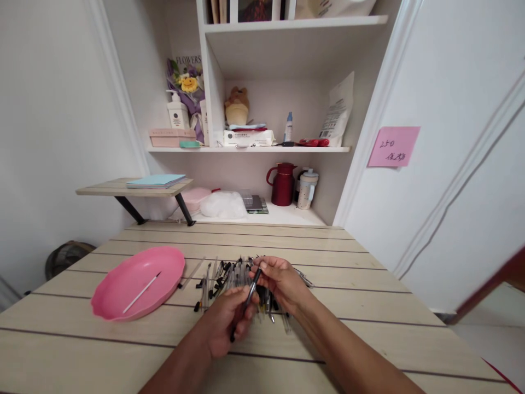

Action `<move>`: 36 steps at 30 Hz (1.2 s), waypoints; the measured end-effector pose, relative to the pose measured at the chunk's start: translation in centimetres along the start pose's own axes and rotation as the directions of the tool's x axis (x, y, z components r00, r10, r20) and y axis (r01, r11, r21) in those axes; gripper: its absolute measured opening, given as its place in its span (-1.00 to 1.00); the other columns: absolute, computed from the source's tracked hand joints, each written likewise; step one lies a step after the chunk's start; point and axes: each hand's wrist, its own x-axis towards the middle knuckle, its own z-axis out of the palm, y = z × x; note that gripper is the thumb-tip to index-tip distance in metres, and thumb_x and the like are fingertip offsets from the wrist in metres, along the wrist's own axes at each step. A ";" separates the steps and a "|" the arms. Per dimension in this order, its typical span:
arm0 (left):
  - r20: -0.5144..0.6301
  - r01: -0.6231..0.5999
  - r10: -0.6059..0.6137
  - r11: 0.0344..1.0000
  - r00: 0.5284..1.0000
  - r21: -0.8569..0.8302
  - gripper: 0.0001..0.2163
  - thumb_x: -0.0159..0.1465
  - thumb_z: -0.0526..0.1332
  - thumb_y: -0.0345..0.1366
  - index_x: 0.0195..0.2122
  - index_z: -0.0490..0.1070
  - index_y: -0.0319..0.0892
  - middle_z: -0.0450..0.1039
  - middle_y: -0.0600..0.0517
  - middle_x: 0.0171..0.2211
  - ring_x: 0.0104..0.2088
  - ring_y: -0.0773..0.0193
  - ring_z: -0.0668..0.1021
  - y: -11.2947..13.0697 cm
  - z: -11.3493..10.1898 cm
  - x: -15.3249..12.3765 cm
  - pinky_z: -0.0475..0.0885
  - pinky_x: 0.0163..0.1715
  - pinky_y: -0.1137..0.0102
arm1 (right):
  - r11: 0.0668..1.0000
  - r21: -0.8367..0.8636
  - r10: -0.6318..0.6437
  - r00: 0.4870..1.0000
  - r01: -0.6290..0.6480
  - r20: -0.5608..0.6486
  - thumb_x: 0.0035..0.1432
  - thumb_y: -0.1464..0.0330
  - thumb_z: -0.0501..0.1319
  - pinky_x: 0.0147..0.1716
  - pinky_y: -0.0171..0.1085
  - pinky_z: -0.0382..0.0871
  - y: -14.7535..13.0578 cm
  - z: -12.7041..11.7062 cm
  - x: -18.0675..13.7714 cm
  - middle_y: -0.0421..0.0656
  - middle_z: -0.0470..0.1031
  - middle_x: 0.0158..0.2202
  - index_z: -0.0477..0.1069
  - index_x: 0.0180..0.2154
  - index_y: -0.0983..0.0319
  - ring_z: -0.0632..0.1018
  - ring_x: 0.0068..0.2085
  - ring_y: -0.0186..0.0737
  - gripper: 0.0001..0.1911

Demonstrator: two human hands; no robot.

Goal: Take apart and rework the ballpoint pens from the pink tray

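My left hand is closed around the lower part of a dark pen, which slants up to the right. The fingers of my right hand pinch the pen's upper end. Beneath and behind both hands lies a heap of pen parts, with clear barrels, black caps and thin tubes spread over the wooden table. Part of the heap is hidden by my hands. To the left, a pink plate with a wavy rim holds one thin white pen refill with a dark tip.
A small raised shelf with a light blue notebook stands at the table's back left. Behind the table, a white shelf unit holds a red jug, a pale cup and a plastic bag. A pink note sticks to the right wall.
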 end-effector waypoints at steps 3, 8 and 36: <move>-0.105 -0.089 0.099 0.991 0.989 0.096 -0.74 0.06 0.12 -0.09 -0.45 0.20 -0.19 0.24 0.20 -0.68 -0.84 0.59 0.14 -0.2 0.2 0.2 -0.08 -0.84 0.60 | 1.000 0.026 0.003 1.000 -0.004 0.022 -0.23 0.24 0.33 -0.45 -0.38 0.31 0.3 0.0 0.1 -0.12 0.46 -0.45 0.41 -0.36 0.32 0.49 -0.40 -0.30 -0.64; -0.239 -0.178 0.237 0.953 0.942 0.245 -0.74 0.00 0.18 -0.13 -0.50 0.13 -0.17 0.24 0.22 -0.70 -0.85 0.54 0.21 -1.0 0.2 1.2 -0.04 -0.85 0.60 | 0.998 -0.036 0.053 0.989 -0.058 -0.139 -0.24 0.21 0.32 -0.55 -0.42 0.28 1.0 0.1 0.2 -0.22 0.41 -0.56 0.37 -0.39 0.29 0.42 -0.53 -0.40 -0.65; -0.077 -0.011 0.016 0.998 0.997 0.064 -0.70 0.07 0.10 -0.06 -0.41 0.33 -0.24 0.24 0.17 -0.67 -0.77 0.54 0.22 -1.5 -0.4 -0.1 0.00 -0.79 0.58 | 0.943 -0.321 -0.238 0.856 0.090 -0.458 -0.27 0.31 0.33 -0.64 -0.41 0.33 -3.7 -5.1 1.8 -0.23 0.41 -0.65 0.19 -0.55 0.24 0.47 -0.60 -0.35 -0.69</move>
